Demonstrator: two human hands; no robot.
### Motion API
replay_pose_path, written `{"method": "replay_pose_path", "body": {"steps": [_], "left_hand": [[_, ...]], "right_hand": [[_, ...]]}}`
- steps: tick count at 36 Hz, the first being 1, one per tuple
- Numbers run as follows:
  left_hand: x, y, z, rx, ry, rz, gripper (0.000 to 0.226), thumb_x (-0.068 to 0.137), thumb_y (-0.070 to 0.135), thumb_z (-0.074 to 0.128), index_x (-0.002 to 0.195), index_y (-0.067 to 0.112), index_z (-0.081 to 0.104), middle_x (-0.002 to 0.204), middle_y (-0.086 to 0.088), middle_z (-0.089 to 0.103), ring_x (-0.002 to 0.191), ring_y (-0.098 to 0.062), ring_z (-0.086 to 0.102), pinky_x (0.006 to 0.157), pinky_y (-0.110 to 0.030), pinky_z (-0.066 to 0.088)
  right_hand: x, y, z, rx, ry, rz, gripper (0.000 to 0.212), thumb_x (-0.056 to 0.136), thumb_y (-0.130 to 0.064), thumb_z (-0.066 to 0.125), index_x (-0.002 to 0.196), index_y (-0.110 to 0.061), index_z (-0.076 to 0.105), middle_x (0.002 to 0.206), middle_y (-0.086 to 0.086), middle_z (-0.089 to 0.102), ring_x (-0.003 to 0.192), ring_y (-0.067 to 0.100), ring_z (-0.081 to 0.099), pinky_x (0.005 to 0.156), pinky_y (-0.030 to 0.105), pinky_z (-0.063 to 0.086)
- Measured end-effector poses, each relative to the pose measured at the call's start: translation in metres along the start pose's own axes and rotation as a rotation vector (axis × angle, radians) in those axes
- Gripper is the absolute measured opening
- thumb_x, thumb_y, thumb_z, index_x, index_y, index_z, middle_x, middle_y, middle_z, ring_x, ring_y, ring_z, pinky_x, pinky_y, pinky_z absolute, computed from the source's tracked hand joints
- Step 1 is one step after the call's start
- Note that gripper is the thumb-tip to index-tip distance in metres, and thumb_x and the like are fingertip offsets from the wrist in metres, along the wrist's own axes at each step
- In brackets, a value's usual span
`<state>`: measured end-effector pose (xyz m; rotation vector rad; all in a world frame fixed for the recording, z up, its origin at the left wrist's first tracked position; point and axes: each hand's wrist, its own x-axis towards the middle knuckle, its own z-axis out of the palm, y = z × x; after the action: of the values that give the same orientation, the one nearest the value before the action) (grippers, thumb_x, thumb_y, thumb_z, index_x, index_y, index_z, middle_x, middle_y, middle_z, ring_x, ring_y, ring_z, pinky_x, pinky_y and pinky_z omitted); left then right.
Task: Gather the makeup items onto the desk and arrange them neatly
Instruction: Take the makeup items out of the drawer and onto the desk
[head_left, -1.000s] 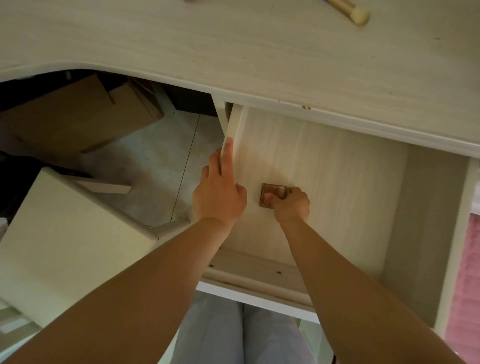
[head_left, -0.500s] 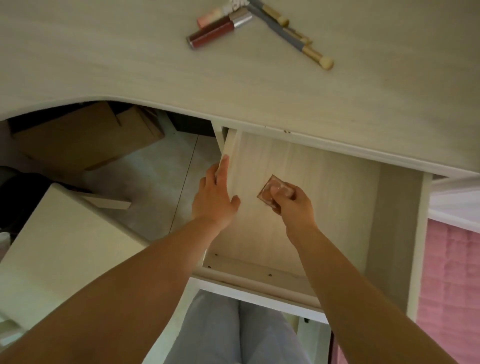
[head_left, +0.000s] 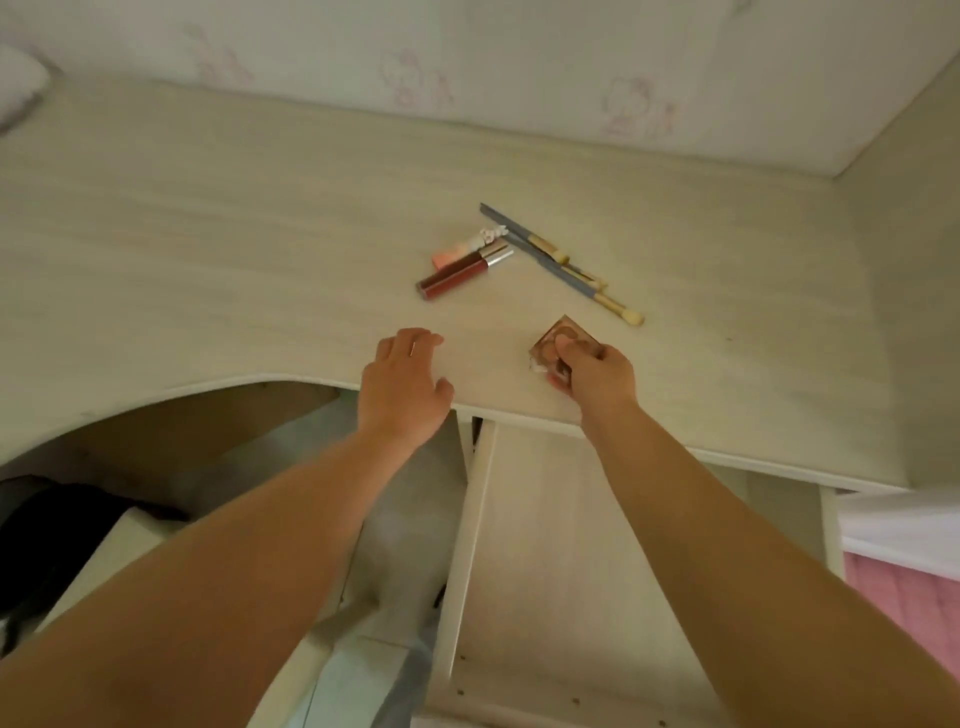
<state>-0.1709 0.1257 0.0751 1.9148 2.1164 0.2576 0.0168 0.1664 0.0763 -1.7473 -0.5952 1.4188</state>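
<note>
A small brown makeup compact (head_left: 563, 343) is held just above the desk (head_left: 208, 249) near its front edge, pinched in the curled fingers of the right hand (head_left: 597, 371). The left hand (head_left: 402, 387) is spread flat and relaxed over the desk edge, gripping nothing. Beyond, a red lip gloss tube (head_left: 464, 273), a pink tube (head_left: 467, 244) and grey-handled brushes (head_left: 561, 262) are seen lying together. Below, the drawer (head_left: 545, 545) is left open.

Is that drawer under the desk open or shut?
Open. The drawer sticks out from under the desk edge, its pale wooden bottom showing between the person's forearms.
</note>
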Motion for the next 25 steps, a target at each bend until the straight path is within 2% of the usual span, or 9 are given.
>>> {"method": "replay_pose_path", "body": {"steps": [4, 7, 10, 13, 17, 19, 21, 23, 25], "left_hand": [[0.033, -0.01, -0.001, 0.112, -0.101, 0.05, 0.052, 0.092, 0.031, 0.046, 0.142, 0.021, 0.033, 0.145, 0.001, 0.034, 0.131, -0.023, 0.032, 0.098, -0.037, 0.037], [0.05, -0.015, 0.003, 0.203, -0.153, 0.13, 0.051, 0.094, 0.033, 0.041, 0.142, 0.025, 0.03, 0.149, 0.003, 0.029, 0.132, -0.023, 0.03, 0.098, -0.039, 0.037], [0.063, -0.017, 0.007, 0.226, -0.175, 0.166, 0.05, 0.094, 0.038, 0.038, 0.142, 0.029, 0.028, 0.152, 0.005, 0.025, 0.135, -0.021, 0.026, 0.102, -0.04, 0.033], [0.073, -0.019, 0.011, 0.237, -0.207, 0.162, 0.055, 0.095, 0.046, 0.033, 0.146, 0.033, 0.018, 0.156, 0.006, 0.014, 0.141, -0.02, 0.015, 0.111, -0.046, 0.023], [0.075, -0.021, 0.015, 0.246, -0.293, 0.148, 0.062, 0.094, 0.055, 0.025, 0.148, 0.035, 0.002, 0.158, 0.009, -0.005, 0.144, -0.018, -0.003, 0.114, -0.056, 0.008], [0.074, -0.021, 0.016, 0.247, -0.299, 0.15, 0.064, 0.093, 0.058, 0.025, 0.148, 0.035, 0.0, 0.157, 0.009, -0.007, 0.144, -0.018, -0.006, 0.113, -0.059, 0.007], [0.075, -0.02, 0.016, 0.244, -0.296, 0.151, 0.065, 0.093, 0.058, 0.026, 0.148, 0.035, 0.002, 0.157, 0.009, -0.005, 0.144, -0.018, -0.005, 0.113, -0.06, 0.007], [0.075, -0.02, 0.016, 0.243, -0.292, 0.151, 0.065, 0.092, 0.058, 0.027, 0.148, 0.035, 0.003, 0.157, 0.009, -0.004, 0.144, -0.019, -0.004, 0.113, -0.06, 0.008], [0.076, -0.02, 0.015, 0.241, -0.291, 0.151, 0.066, 0.092, 0.058, 0.028, 0.148, 0.035, 0.004, 0.157, 0.009, -0.003, 0.144, -0.019, -0.003, 0.113, -0.06, 0.008]], "right_hand": [[0.023, -0.016, 0.027, 0.049, 0.028, 0.071, 0.024, 0.083, -0.016, 0.069, 0.102, -0.009, 0.056, 0.106, 0.009, 0.061, 0.086, 0.021, 0.061, 0.074, 0.03, 0.055], [0.037, -0.02, 0.042, -0.059, 0.064, 0.077, 0.023, 0.082, -0.022, 0.07, 0.098, -0.013, 0.057, 0.102, 0.007, 0.064, 0.087, 0.022, 0.062, 0.086, 0.036, 0.054], [0.044, -0.026, 0.053, -0.151, 0.076, 0.048, 0.016, 0.083, -0.021, 0.066, 0.095, -0.016, 0.056, 0.095, 0.005, 0.06, 0.086, 0.022, 0.058, 0.079, 0.031, 0.05], [0.051, -0.032, 0.057, -0.248, 0.082, 0.014, 0.012, 0.085, -0.019, 0.061, 0.097, -0.017, 0.056, 0.093, 0.004, 0.057, 0.084, 0.021, 0.054, 0.074, 0.03, 0.044], [0.054, -0.037, 0.054, -0.185, 0.084, 0.053, 0.006, 0.086, -0.019, 0.061, 0.091, -0.015, 0.061, 0.093, 0.004, 0.059, 0.089, 0.021, 0.056, 0.088, 0.036, 0.048], [0.057, -0.037, 0.049, -0.122, 0.11, 0.057, 0.005, 0.086, -0.022, 0.062, 0.087, -0.017, 0.061, 0.093, 0.003, 0.06, 0.085, 0.019, 0.057, 0.085, 0.035, 0.05], [0.06, -0.035, 0.041, -0.125, 0.144, 0.042, 0.017, 0.085, -0.026, 0.065, 0.096, -0.013, 0.063, 0.096, 0.004, 0.064, 0.084, 0.019, 0.061, 0.075, 0.03, 0.049], [0.06, -0.032, 0.031, -0.229, 0.205, 0.011, 0.032, 0.083, -0.03, 0.067, 0.108, -0.011, 0.063, 0.106, 0.006, 0.066, 0.098, 0.024, 0.062, 0.081, 0.033, 0.05], [0.056, -0.028, 0.021, -0.398, 0.275, -0.008, 0.042, 0.084, -0.034, 0.066, 0.118, -0.012, 0.057, 0.114, 0.005, 0.061, 0.108, 0.026, 0.057, 0.085, 0.029, 0.044]]}}
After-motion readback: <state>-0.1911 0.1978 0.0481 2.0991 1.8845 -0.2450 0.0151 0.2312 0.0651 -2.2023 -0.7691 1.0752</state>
